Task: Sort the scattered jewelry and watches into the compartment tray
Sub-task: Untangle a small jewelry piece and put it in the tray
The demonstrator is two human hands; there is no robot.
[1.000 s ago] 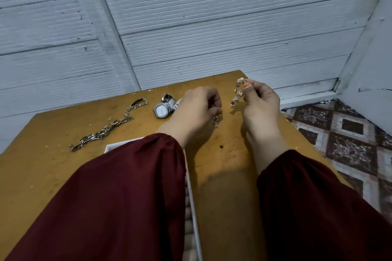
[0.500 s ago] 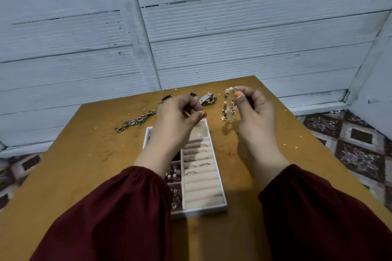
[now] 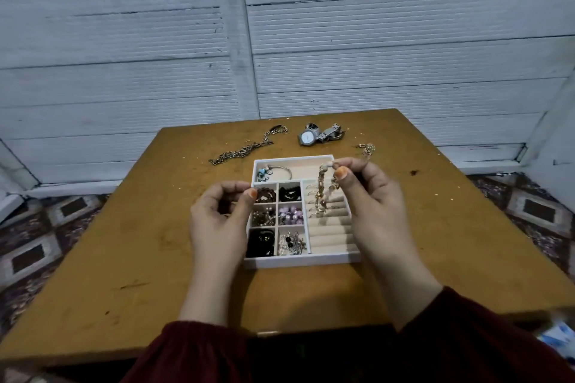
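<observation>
A white compartment tray (image 3: 298, 260) lies mid-table, its small cells holding beads, earrings and dark pieces. Its long far cell holds a silver bangle (image 3: 275, 170). My right hand (image 3: 373, 205) pinches the top of a gold beaded bracelet (image 3: 322, 193), which hangs over the tray's beige ring rolls (image 3: 331, 232). My left hand (image 3: 219, 218) hovers at the tray's left edge with fingers curled and thumb against forefinger; nothing shows in it. Beyond the tray lie a silver watch (image 3: 306, 136), a long metal chain (image 3: 244, 148) and a small gold chain (image 3: 367, 148).
Everything sits on a worn wooden table (image 3: 451, 227) pushed against a white panelled wall (image 3: 280, 56). A second metal watch band (image 3: 331, 131) lies beside the watch. Patterned floor tiles (image 3: 46, 227) show on both sides.
The view has tilted down, so the whole tray now shows. Both hands came nearer, over the tray. The bracelet now hangs above the ring rolls instead of beside the tray.
</observation>
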